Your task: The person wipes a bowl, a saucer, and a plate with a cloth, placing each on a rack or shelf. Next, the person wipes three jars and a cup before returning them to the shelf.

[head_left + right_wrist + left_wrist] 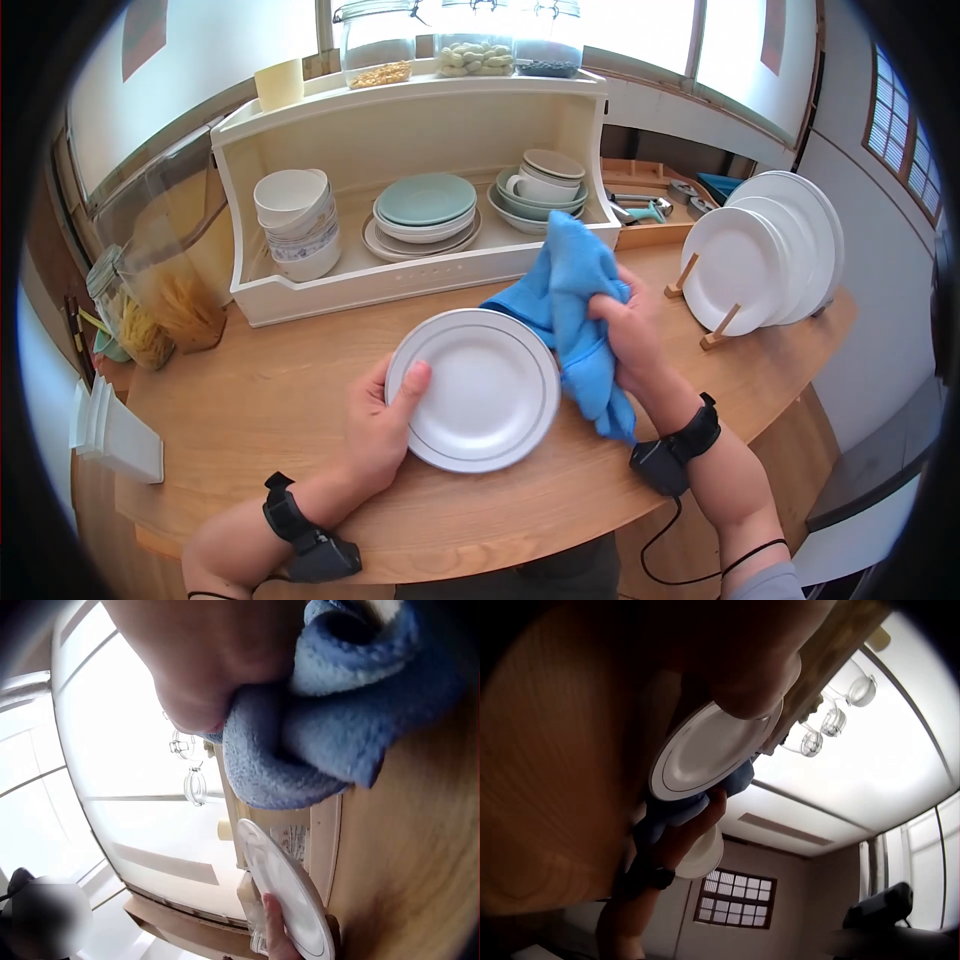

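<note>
The left hand [378, 425] pinches the left edge of a white plate [475, 390] with a grey ring, its thumb lying on top of the rim. Above the wooden table, the plate [712, 746] is tilted in the left wrist view. Bunched in the right hand [635, 330] is a blue cloth [580, 310], gripped between thumb and fingers just right of the plate. Folds of the cloth [300, 742] fill the top of the right wrist view, where the plate [285, 889] stands apart from them.
A white shelf [350, 298] behind holds bowls [297, 225], stacked plates [427, 200] and a cup [545, 187]. At the right, several white plates [735, 265] stand in a wooden rack [720, 328]. Pasta containers [145, 315] and white containers [125, 440] are at the left.
</note>
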{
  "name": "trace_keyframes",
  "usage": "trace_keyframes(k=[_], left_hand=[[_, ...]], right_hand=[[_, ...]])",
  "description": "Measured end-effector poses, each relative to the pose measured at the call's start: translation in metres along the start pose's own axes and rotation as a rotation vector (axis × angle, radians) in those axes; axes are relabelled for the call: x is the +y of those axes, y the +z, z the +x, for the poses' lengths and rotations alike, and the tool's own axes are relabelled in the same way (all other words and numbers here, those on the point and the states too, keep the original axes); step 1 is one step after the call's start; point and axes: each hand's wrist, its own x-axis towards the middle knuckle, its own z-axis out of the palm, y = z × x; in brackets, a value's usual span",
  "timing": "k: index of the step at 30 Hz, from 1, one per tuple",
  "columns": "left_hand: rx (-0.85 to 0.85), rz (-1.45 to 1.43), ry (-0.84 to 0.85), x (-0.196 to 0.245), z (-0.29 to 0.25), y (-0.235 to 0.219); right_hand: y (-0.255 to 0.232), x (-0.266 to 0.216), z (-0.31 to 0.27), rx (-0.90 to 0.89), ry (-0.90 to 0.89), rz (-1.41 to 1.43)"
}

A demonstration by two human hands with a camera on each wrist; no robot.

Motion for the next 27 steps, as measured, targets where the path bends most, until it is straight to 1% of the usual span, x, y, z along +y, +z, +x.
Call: trace_keyframes(k=[1,2,3,5,6,8,9,11,12,14,15,17,18,19,21,22,23,24,25,27], left_hand=[[-0.038,0.040,0.004,0.002,-0.003,0.004],[-0.044,0.003,-0.004,0.006,-0.005,0.009],[-0.046,0.005,-0.004,0.009,-0.006,0.013],[-0.089,0.017,0.075,0.015,-0.006,0.019],[-0.085,0.022,0.072,0.014,-0.008,0.021],[-0.025,0.212,0.196,0.012,-0.011,0.024],[-0.021,0.222,0.197,0.010,-0.013,0.025],[0.045,0.235,0.252,0.005,-0.013,0.025],[0.045,0.242,0.254,0.004,-0.010,0.026],[0.244,0.127,0.224,0.004,-0.002,0.027],[0.243,0.130,0.225,0.006,0.004,0.026],[0.299,-0.049,0.111,0.010,0.013,0.018],[0.226,-0.021,0.111,0.008,0.017,0.009],[0.228,-0.019,0.113,0.005,0.017,0.006],[0.128,-0.023,0.021,0.004,0.016,0.004],[0.134,-0.022,0.022,0.002,0.015,0.003],[0.075,0.025,-0.009,-0.003,0.014,0.003],[0.015,0.071,-0.041,-0.005,0.012,0.004],[0.020,0.072,-0.041,-0.006,0.010,0.006],[-0.188,0.154,-0.012,-0.004,0.004,0.016]], right_hand=[[0.004,0.000,-0.003,-0.071,0.182,0.225],[0.004,0.003,-0.007,-0.197,0.249,0.250],[0.008,0.001,-0.013,-0.196,0.248,0.252],[0.021,-0.008,-0.028,-0.397,0.367,0.411],[0.024,-0.004,-0.034,-0.399,0.370,0.417],[0.030,0.002,-0.045,-0.532,0.444,0.503],[0.031,0.004,-0.048,-0.538,0.443,0.512],[0.032,0.005,-0.053,-0.556,0.591,0.519],[0.034,0.011,-0.056,-0.559,0.588,0.525],[0.040,0.024,-0.058,-0.635,0.390,0.304],[0.041,0.022,-0.058,-0.635,0.390,0.306],[0.043,0.013,-0.056,-0.701,0.357,0.184],[0.040,0.005,-0.054,-0.687,0.422,0.116],[0.038,0.006,-0.053,-0.690,0.421,0.117],[0.033,0.009,-0.049,-0.478,0.359,0.274],[0.028,0.002,-0.044,-0.395,0.346,0.259],[0.025,-0.005,-0.039,-0.402,0.349,0.260],[0.022,-0.012,-0.035,-0.368,0.341,0.334],[0.021,-0.014,-0.033,-0.331,0.332,0.408],[0.024,-0.011,-0.039,-0.335,0.327,0.414]])
